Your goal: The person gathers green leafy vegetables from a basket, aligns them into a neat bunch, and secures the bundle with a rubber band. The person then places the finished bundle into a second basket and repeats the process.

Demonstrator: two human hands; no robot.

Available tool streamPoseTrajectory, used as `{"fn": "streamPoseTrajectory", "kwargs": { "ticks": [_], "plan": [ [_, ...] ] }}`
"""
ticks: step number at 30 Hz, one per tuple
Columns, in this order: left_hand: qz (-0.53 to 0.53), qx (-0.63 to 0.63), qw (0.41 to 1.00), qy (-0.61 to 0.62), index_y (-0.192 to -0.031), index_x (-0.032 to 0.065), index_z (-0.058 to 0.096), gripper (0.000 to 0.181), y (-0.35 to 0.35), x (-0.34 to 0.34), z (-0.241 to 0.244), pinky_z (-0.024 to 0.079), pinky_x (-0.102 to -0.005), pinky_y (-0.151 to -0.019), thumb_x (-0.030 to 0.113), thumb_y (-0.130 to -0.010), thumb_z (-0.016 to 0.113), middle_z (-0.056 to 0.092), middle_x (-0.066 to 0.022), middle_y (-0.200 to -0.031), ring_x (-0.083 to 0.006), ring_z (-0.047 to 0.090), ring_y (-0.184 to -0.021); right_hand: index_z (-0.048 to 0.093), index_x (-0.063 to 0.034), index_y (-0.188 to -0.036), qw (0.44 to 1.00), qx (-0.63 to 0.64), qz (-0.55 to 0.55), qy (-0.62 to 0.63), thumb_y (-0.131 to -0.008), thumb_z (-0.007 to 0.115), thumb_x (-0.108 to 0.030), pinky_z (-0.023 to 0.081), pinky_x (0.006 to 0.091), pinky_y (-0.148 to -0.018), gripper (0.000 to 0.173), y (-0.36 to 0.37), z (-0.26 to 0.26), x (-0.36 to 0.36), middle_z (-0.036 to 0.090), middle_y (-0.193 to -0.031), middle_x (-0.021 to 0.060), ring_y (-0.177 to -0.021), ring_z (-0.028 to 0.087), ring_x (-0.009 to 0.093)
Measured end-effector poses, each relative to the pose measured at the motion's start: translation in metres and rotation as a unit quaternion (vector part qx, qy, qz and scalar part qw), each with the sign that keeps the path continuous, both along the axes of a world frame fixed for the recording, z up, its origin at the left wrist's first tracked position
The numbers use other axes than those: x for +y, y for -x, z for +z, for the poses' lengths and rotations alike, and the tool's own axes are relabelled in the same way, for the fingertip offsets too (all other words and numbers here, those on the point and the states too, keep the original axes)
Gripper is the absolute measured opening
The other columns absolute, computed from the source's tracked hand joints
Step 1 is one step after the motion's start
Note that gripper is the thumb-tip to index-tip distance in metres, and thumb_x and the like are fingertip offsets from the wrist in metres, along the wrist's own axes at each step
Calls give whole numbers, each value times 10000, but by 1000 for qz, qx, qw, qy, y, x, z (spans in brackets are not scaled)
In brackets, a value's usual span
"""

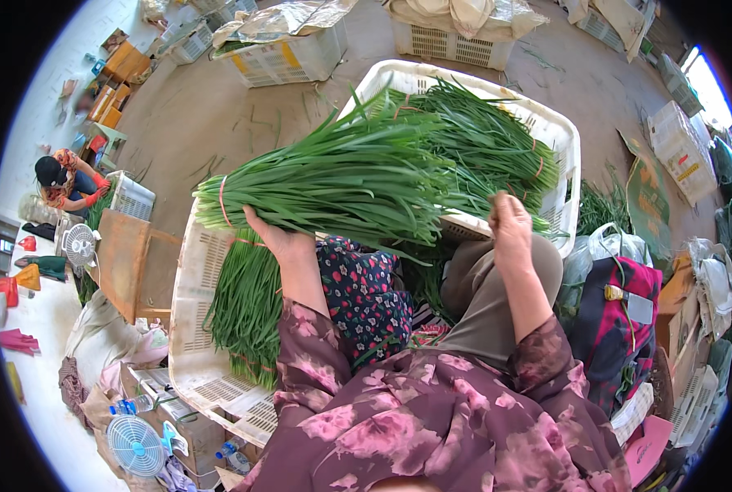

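My left hand point(283, 241) grips a large bundle of long green leaves, likely garlic chives point(335, 178), from below near its pale cut ends. A red band point(222, 202) rings that end. The bundle lies sideways, its leaf tips pointing right. My right hand point(511, 222) is raised at the right above my knee, fingers curled, beside the stem ends of bundles in the far white plastic crate point(567, 178). Whether it pinches a leaf is unclear. More banded bundles point(495, 135) fill that crate. In the left white crate point(184, 344) stand further bundles point(249, 313).
A person point(65, 178) with red gloves works at the far left by a crate. Near them are a wooden stool point(123, 264) and a white fan point(80, 245). A blue fan point(135, 445) stands lower left. Covered crates point(286, 58) line the back; a pink-and-dark bag point(618, 326) sits right.
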State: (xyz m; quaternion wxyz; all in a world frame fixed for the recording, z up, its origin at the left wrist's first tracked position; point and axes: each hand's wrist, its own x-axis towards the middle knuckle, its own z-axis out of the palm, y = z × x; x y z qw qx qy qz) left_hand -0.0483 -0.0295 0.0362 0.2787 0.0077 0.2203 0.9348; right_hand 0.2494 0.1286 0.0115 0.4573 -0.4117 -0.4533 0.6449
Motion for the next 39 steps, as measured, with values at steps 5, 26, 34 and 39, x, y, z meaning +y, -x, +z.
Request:
{"fn": "streamPoseTrajectory", "kwargs": {
  "ticks": [5,26,34,39],
  "plan": [
    [-12,38,999,-29,-1375,134,506,615,-4,-4,4,416,-500,-1075,534,-911,555,532,-65,-1388,-297,512,-1247,652,-36,-829,988,-34,-48,-142,-1007,549,-277,381,246,-585,317,-27,23,18,578,-714,13,-602,476,92],
    [-115,100,987,-46,-1342,77,521,638,5,-14,-24,507,-478,-974,467,-859,670,602,-91,-1291,-293,596,-1143,730,-136,-945,743,-284,140,-590,-813,714,-166,449,295,-689,136,52,86,-17,605,-749,20,-714,581,204],
    [-80,72,992,-57,-1330,103,541,611,-6,-10,-7,491,-444,-989,495,-873,644,603,-56,-1289,-265,582,-1149,484,-120,-1392,769,-421,-112,-467,-845,717,-245,312,462,-1031,607,29,78,-19,375,-1414,266,-1226,443,356],
    [-62,78,994,-42,-1325,104,544,606,-3,-8,-10,497,-435,-986,488,-867,649,602,-62,-1287,-263,584,-1147,672,-107,-1066,743,-295,-51,-599,-767,746,-162,407,411,-901,313,29,110,-54,596,-1151,139,-1048,552,298]
  ]
}}
